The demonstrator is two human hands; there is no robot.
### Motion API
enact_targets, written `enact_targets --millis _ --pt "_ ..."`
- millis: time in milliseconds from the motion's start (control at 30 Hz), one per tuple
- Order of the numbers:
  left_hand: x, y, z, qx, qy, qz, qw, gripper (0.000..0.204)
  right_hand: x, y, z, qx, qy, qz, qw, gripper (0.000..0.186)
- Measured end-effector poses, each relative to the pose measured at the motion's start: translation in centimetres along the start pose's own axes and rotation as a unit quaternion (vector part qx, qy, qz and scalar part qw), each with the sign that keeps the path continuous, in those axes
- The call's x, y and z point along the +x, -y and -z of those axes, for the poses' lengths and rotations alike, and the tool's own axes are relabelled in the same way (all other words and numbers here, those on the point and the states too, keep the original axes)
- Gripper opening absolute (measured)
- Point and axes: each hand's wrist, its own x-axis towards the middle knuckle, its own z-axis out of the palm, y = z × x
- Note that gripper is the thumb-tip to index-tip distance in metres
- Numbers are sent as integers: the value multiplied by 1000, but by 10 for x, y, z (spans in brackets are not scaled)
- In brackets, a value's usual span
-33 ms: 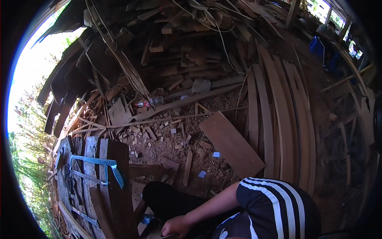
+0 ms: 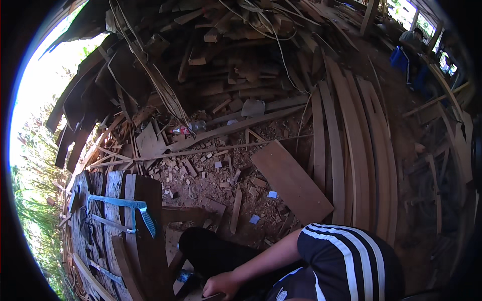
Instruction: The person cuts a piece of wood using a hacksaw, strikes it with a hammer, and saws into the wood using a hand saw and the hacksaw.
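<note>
My right hand [image 2: 221, 286] is low in the view, near the bottom edge, beside my dark-trousered knee. Its fingers are curled and closed; what they hold is cut off and too dark to make out. Just below the fingers shows the edge of a brown piece of wood [image 2: 215, 297]. My left hand is out of view. To the left, a hacksaw [image 2: 118, 202] with a light blue frame and handle lies on a rough wooden bench [image 2: 114, 185]. A second bluish, narrow tool [image 2: 106, 271] rests lower on that bench, partly in shadow.
A broad brown board [image 2: 293, 180] lies on the ground ahead, among small wood offcuts [image 2: 201, 168]. Long planks [image 2: 351, 150] run along the right. A large pile of scrap timber [image 2: 241, 65] fills the back. A plastic bottle [image 2: 197, 126] lies near it. At far right sits another person [image 2: 414, 37].
</note>
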Motion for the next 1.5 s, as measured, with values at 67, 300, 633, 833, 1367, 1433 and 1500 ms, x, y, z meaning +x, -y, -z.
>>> enact_targets --millis 67,300,633,833,1367,1433,1500 --pt "-1 -4 -3 31 22 -5 999 51 11 15 8 46 53 -89 994 23" --pt "-23 -37 -13 117 120 -36 985 57 64 103 25 64 51 -123 989 26" --pt "-7 -106 -9 195 228 -130 945 66 43 108 9 -38 -102 -115 987 25" --pt "-24 -106 57 281 267 -147 910 71 103 77 -16 -41 -69 -141 987 29" --pt "-20 -128 121 297 263 -98 913 99 95 87 -33 -24 -66 -178 982 26" --pt "-23 -127 121 296 251 -114 915 98 83 104 -26 16 -57 -226 972 26" --pt "-26 -126 123 292 244 -130 916 98 53 124 -27 -13 -59 -239 969 25"
